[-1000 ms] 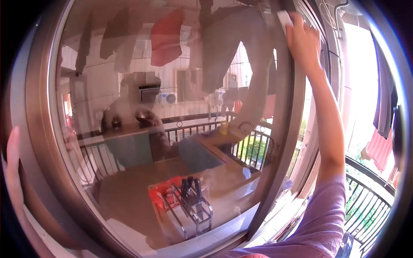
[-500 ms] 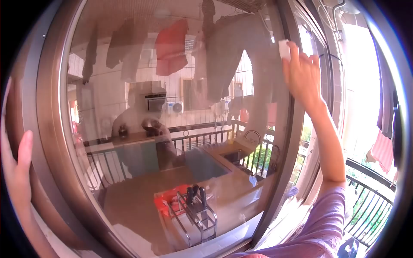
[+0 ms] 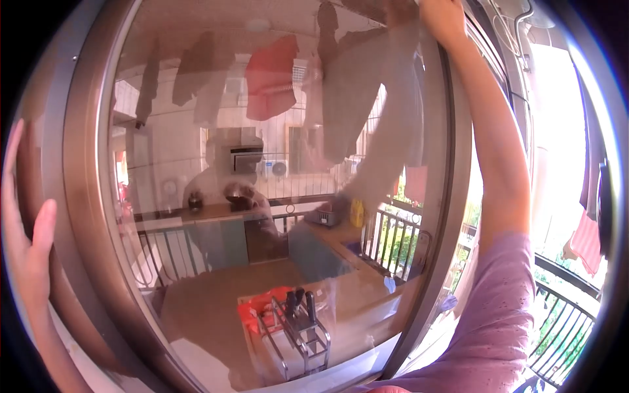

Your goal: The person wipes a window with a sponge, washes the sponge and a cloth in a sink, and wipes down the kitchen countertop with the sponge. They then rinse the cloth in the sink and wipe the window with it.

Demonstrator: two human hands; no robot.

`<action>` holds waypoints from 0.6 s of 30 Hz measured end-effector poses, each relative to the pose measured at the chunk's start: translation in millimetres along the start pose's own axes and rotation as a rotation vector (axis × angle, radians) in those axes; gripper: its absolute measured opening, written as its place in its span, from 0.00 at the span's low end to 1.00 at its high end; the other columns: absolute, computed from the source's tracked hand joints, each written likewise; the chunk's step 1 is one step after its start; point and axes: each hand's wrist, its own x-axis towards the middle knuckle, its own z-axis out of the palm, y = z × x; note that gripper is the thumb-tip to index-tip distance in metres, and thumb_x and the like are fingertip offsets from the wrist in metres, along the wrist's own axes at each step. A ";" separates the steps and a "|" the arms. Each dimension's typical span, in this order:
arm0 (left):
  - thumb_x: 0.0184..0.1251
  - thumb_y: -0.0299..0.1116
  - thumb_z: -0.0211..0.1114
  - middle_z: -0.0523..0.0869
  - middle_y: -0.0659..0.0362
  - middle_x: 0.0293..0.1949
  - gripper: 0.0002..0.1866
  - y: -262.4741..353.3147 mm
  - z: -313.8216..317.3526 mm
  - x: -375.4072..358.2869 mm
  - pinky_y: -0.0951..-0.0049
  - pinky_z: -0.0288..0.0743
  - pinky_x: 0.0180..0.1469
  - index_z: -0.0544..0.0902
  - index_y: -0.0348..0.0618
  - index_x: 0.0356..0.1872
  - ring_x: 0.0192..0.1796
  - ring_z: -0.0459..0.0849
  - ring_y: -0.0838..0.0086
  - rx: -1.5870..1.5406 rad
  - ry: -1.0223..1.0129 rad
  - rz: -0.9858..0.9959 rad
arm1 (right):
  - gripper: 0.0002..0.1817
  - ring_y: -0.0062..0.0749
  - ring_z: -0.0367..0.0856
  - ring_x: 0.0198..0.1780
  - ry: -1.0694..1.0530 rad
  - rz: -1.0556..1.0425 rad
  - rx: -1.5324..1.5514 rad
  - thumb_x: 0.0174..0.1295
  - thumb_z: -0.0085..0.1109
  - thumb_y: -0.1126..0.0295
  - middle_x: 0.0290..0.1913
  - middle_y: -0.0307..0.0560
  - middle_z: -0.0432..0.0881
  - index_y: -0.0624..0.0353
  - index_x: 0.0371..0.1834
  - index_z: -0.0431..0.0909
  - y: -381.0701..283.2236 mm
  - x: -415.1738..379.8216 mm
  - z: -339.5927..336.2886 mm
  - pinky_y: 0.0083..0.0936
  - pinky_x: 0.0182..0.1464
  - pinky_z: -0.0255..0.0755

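A large glass window pane (image 3: 196,249) in a brown metal frame (image 3: 82,164) fills the middle of the head view. My right hand (image 3: 447,23) is raised high at the pane's upper right edge, its fingertips cut off by the top of the view. It held a small white sponge block a moment ago; the block is now hardly visible at the top border. At the far left, my left hand (image 3: 33,268) rests against the frame, thumb and fingers spread, with nothing in it.
Behind the glass stand a metal knife rack (image 3: 304,340) with dark-handled knives and a red plastic bag (image 3: 262,304) on a counter. Reflections of hanging clothes overlay the pane. To the right are a balcony railing (image 3: 563,327) and hanging laundry (image 3: 585,242).
My right hand has moved upward along the pane's right edge, taking the sponge nearly out of view. My left hand stays on the frame. The view has shifted slightly.
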 end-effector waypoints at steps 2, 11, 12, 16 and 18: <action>0.55 0.42 0.65 0.51 0.41 0.69 0.42 0.5 -1.6 -1.7 0.52 0.44 0.70 0.57 0.38 0.68 0.71 0.51 0.52 -0.003 0.006 -0.001 | 0.13 0.45 0.78 0.25 0.011 -0.120 -0.008 0.57 0.50 0.70 0.20 0.50 0.77 0.59 0.46 0.67 -4.4 -40.1 -20.8 0.41 0.36 0.67; 0.55 0.41 0.65 0.51 0.41 0.69 0.41 -5.5 -0.2 -5.3 0.52 0.44 0.70 0.57 0.39 0.68 0.71 0.51 0.52 -0.015 -0.025 0.004 | 0.07 0.47 0.78 0.24 0.008 -0.067 0.005 0.62 0.49 0.67 0.21 0.52 0.76 0.56 0.41 0.68 -4.7 -51.4 -34.3 0.41 0.34 0.69; 0.55 0.41 0.65 0.51 0.41 0.69 0.41 -5.5 0.3 -5.3 0.52 0.44 0.70 0.57 0.39 0.68 0.71 0.51 0.52 -0.009 -0.037 0.001 | 0.07 0.48 0.77 0.24 0.164 -0.155 0.048 0.61 0.49 0.69 0.20 0.52 0.76 0.57 0.41 0.67 11.9 -26.1 0.6 0.41 0.34 0.69; 0.55 0.41 0.65 0.51 0.41 0.69 0.41 -4.2 1.7 -4.4 0.52 0.44 0.70 0.57 0.38 0.68 0.71 0.52 0.52 0.006 -0.061 -0.012 | 0.11 0.51 0.82 0.34 0.008 0.122 0.028 0.53 0.52 0.70 0.29 0.58 0.81 0.60 0.39 0.70 -0.8 22.0 17.8 0.45 0.43 0.71; 0.55 0.41 0.65 0.52 0.41 0.69 0.41 -5.1 0.0 -7.1 0.53 0.45 0.70 0.57 0.38 0.68 0.71 0.52 0.52 0.021 -0.074 -0.027 | 0.10 0.51 0.82 0.34 -0.007 0.087 0.046 0.53 0.53 0.71 0.28 0.58 0.81 0.60 0.38 0.69 -2.6 8.5 0.0 0.45 0.42 0.71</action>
